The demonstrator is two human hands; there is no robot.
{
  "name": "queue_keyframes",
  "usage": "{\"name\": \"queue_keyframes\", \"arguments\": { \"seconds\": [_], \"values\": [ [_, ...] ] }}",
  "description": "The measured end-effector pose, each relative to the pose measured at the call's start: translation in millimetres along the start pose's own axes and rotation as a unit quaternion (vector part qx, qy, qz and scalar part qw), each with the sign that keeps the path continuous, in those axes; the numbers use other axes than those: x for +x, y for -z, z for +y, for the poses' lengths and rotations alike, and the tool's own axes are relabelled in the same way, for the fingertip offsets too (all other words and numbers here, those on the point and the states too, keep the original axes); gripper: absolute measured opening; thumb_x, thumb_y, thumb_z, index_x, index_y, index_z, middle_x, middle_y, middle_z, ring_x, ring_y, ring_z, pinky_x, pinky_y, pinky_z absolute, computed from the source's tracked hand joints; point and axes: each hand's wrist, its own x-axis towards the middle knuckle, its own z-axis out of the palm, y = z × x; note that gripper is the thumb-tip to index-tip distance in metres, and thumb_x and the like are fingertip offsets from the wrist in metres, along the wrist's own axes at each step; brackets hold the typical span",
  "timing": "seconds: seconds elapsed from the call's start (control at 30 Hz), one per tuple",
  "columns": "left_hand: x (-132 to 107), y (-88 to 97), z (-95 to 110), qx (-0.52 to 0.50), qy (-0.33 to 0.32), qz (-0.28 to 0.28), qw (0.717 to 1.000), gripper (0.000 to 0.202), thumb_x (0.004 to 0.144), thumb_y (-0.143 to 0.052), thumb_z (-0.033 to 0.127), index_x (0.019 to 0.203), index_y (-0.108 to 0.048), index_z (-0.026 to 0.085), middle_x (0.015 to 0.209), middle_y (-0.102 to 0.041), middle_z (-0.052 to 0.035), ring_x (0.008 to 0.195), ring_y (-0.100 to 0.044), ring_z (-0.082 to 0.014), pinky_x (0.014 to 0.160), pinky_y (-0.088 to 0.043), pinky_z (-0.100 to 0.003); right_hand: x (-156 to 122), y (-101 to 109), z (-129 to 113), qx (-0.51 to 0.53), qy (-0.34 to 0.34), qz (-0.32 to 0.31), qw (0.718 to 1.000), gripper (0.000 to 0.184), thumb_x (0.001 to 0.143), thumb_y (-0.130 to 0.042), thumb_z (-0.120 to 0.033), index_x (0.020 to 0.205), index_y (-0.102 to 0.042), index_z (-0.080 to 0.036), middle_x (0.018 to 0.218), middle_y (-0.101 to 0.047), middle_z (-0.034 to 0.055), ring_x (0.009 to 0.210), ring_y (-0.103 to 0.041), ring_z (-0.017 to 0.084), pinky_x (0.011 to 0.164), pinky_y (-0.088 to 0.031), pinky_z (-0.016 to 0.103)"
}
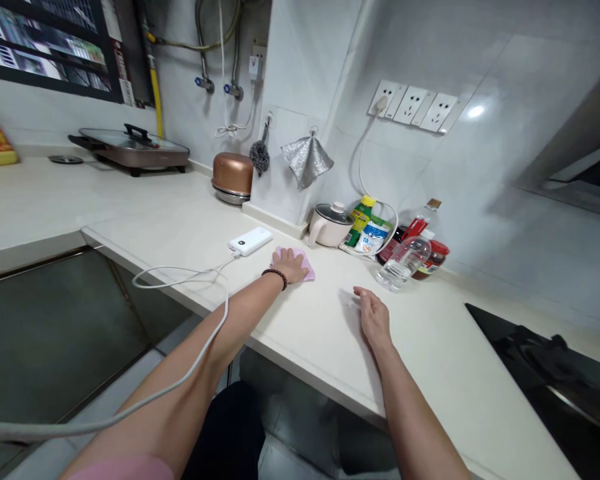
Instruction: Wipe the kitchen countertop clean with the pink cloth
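Observation:
My left hand presses down on a pink cloth on the white countertop. Its fingers bend over the cloth, and a dark beaded bracelet circles the wrist. To the right, my right hand holds nothing; its fingers are stretched out and it is on edge just over or against the counter. A white power bank with a white cable plugged in lies left of the cloth. The cable loops past the counter's front edge and across my left forearm.
A cream pot with a lid, bagged seasonings, a tilted clear bottle and a red-lidded jar line the wall. Right is a black stove. Back left stand a copper-coloured pot and an electric pan.

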Motion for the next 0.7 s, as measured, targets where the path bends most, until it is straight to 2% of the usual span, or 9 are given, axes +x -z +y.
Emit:
{"name": "queue_keyframes", "arguments": {
  "seconds": [0.1, 0.23, 0.33, 0.43, 0.5, 0.6, 0.7],
  "values": [
    [1, -1.2, 2, -0.007, -0.007, -0.001, 1.000, 0.075, 0.094, -0.030, 0.062, 0.158, -0.031, 0.023, 0.168, -0.020, -0.0171, 0.153, -0.013, -0.0434, 0.116, -0.014, -0.065, 0, 0, 0, 0.005, -0.003, 0.004, 1.000, 0.060, 0.095, -0.039, -0.065, 0.110, -0.076, -0.020, 0.113, -0.075, 0.0106, 0.109, -0.065, 0.026, 0.102, -0.046, 0.043],
    [-11, -2.2, 2, 0.002, -0.023, -0.011, 1.000, 0.074, 0.095, -0.029, 0.060, 0.159, -0.029, 0.022, 0.168, -0.017, -0.0183, 0.153, -0.013, -0.0441, 0.115, -0.015, -0.067, 0, 0, 0, 0.019, -0.010, 0.012, 1.000, 0.058, 0.094, -0.041, -0.063, 0.110, -0.076, -0.021, 0.112, -0.075, 0.0096, 0.106, -0.065, 0.025, 0.102, -0.046, 0.042],
    [-32, -3.4, 4, 0.016, -0.059, -0.021, 0.998, 0.073, 0.096, -0.029, 0.060, 0.159, -0.028, 0.023, 0.168, -0.017, -0.0181, 0.153, -0.014, -0.0431, 0.116, -0.015, -0.067, 1, 0, 3, 0.028, -0.019, 0.021, 0.999, 0.056, 0.092, -0.044, -0.062, 0.113, -0.074, -0.020, 0.113, -0.075, 0.0100, 0.107, -0.065, 0.025, 0.102, -0.046, 0.043],
    [-63, -3.5, 0, 0.020, -0.109, -0.038, 0.993, 0.073, 0.097, -0.031, 0.059, 0.160, -0.027, 0.024, 0.169, -0.017, -0.0170, 0.154, -0.013, -0.0408, 0.118, -0.015, -0.064, 1, -3, 6, 0.053, -0.026, 0.042, 0.997, 0.058, 0.087, -0.052, -0.061, 0.123, -0.069, -0.018, 0.118, -0.073, 0.0123, 0.110, -0.064, 0.025, 0.100, -0.048, 0.043],
    [-84, -2.0, -11, 0.016, -0.140, -0.049, 0.989, 0.073, 0.097, -0.032, 0.059, 0.161, -0.026, 0.025, 0.169, -0.016, -0.0152, 0.155, -0.012, -0.0389, 0.119, -0.016, -0.063, 0, -8, 8, 0.076, -0.032, 0.063, 0.995, 0.064, 0.084, -0.058, -0.060, 0.130, -0.063, -0.017, 0.123, -0.070, 0.0149, 0.113, -0.064, 0.026, 0.099, -0.049, 0.043],
    [-110, 0.9, -42, 0.014, -0.153, -0.045, 0.987, 0.072, 0.097, -0.034, 0.059, 0.161, -0.026, 0.028, 0.169, -0.017, -0.0126, 0.156, -0.012, -0.0365, 0.119, -0.017, -0.060, 9, -7, 15, 0.101, -0.065, 0.107, 0.987, 0.074, 0.079, -0.063, -0.060, 0.140, -0.055, -0.018, 0.134, -0.064, 0.0169, 0.119, -0.062, 0.027, 0.100, -0.049, 0.044],
    [-127, -1.4, -84, 0.034, -0.119, -0.007, 0.992, 0.070, 0.098, -0.034, 0.057, 0.161, -0.030, 0.027, 0.168, -0.021, -0.0130, 0.155, -0.017, -0.0364, 0.119, -0.020, -0.060, 39, 18, 27, 0.097, -0.110, 0.169, 0.975, 0.085, 0.073, -0.071, -0.061, 0.143, -0.049, -0.019, 0.142, -0.058, 0.0174, 0.126, -0.058, 0.028, 0.103, -0.047, 0.044]
  ]
}}
